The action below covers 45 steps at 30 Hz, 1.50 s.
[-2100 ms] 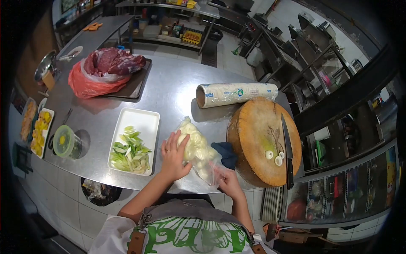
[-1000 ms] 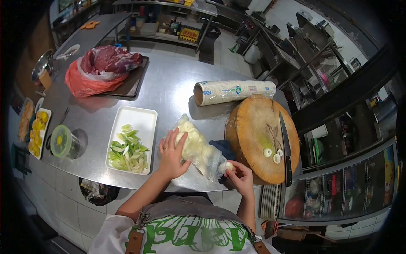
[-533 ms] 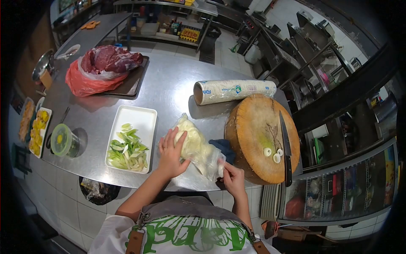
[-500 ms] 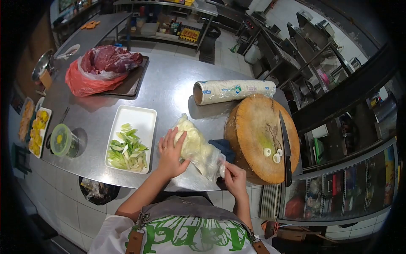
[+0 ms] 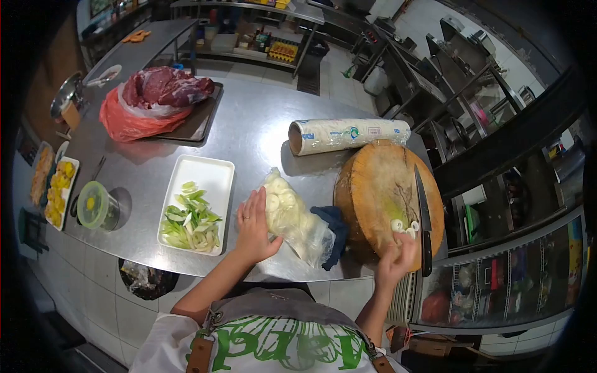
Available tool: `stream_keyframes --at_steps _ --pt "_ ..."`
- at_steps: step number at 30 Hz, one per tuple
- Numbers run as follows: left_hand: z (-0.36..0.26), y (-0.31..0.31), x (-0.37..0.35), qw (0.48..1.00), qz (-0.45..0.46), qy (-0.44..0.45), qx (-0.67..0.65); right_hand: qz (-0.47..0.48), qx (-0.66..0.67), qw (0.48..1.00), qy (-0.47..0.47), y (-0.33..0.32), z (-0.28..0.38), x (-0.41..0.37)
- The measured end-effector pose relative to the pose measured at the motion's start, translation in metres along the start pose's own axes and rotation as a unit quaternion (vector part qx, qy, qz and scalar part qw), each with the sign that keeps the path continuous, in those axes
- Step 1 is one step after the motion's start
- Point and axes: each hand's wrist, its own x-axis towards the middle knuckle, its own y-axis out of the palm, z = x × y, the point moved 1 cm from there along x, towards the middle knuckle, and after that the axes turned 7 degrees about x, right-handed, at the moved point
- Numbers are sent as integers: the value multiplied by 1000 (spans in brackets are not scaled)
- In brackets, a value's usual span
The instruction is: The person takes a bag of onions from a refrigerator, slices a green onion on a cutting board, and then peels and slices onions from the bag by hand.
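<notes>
My left hand (image 5: 255,229) is open, fingers stretched, against the left side of a clear plastic bag (image 5: 287,208) of pale yellowish-white pieces. The bag lies on the steel table, its loose end toward the chopping block. My right hand (image 5: 397,256) is over the near part of the round wooden chopping block (image 5: 373,193), its fingers bunched at several small white rings (image 5: 397,225). Whatever is between those fingertips is hidden. A knife (image 5: 423,217) with a black handle lies along the block's right side. A dark blue cloth (image 5: 333,227) sits between bag and block.
Left of the bag, a white tray (image 5: 205,171) holds sliced green-white leek. A plastic-wrap roll (image 5: 351,137) lies behind the block. Raw meat (image 5: 161,87) in a red bag sits on a dark tray (image 5: 202,121). A lidded tub (image 5: 94,205) stands far left.
My right hand has left the bag's loose end and moved right to the white rings on the block. The blue cloth is more exposed. My left hand stays beside the bag.
</notes>
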Motion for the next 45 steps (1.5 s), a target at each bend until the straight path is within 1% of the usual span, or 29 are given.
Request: stream_keyframes --at_steps 1,3,5,7,9,11,12,14,15,17,18,20,21,23,24,26,27,28,29,30,32,33,36,38,39,41,42,44,45 --pt "1 1 -1 1000 -4 -1 -9 121 122 983 65 5 -4 -8" --pt "2 2 -1 1000 -4 -6 -2 279 136 949 -43 32 19 -14" --pt "-1 0 1 1000 -7 -13 1 325 103 933 -114 62 15 -26" --pt "-4 -6 4 1000 21 -20 7 331 84 933 -111 79 20 -27" --pt "-5 -6 5 1000 16 -17 8 335 65 934 -104 92 30 -26" --pt "-3 -5 5 1000 9 -13 8 324 -11 941 -102 102 42 -19" --pt "-1 -4 5 1000 7 -9 4 325 -10 940 -104 108 44 -16" --pt "1 -1 4 1000 5 -7 0 305 -25 942 -137 119 42 -14" --pt "2 0 3 1000 -1 -6 -6 306 -24 942 -138 124 38 -16" --pt "2 -1 4 1000 -10 -5 -11 247 -34 958 -139 133 30 -16" --pt "1 -2 3 1000 -13 -7 -17 248 -33 958 -141 136 27 -18" --pt "0 -4 4 999 -20 -12 -24 210 -2 975 -69 140 22 -22" --pt "0 -5 4 999 -20 -10 -32 212 -1 975 -70 143 19 -24" --pt "-1 -6 4 999 -21 -7 -41 159 68 983 -58 149 12 -28" --pt "-2 -6 4 999 -23 -7 -41 159 69 983 -60 155 8 -31" --pt "-1 -7 4 999 -28 -7 -42 85 255 963 -9 163 9 -34" --pt "-1 -8 4 999 -24 -6 -39 85 256 963 -10 162 9 -34" --pt "-2 -7 4 999 -20 -6 -38 124 145 981 -37 156 23 -30" --pt "-2 -7 5 999 -19 -6 -39 160 31 985 -61 152 33 -27" --pt "-2 -6 5 999 -17 -6 -34 160 30 985 -60 151 37 -24" --pt "-1 -6 4 999 -12 -4 -31 162 85 983 22 152 43 -19" --pt "0 -6 4 999 -13 -2 -30 160 83 983 23 152 45 -18" --pt "0 -4 5 999 -18 1 -31 158 77 984 5 152 46 -14" --pt "2 -4 2 999 -19 2 -28 119 52 991 -44 155 42 -16" --pt "2 -5 2 999 -20 2 -31 116 51 991 -43 153 41 -17" --pt "2 -3 4 999 -20 12 -44 91 161 981 -60 138 37 -16" --pt "3 -2 4 999 -22 14 -35 84 152 983 -59 123 35 -16" --pt "3 -2 3 1000 -16 7 -23 173 9 972 -159 85 43 -15" --pt "3 -3 4 999 -15 11 -27 170 3 973 -159 66 44 -13"
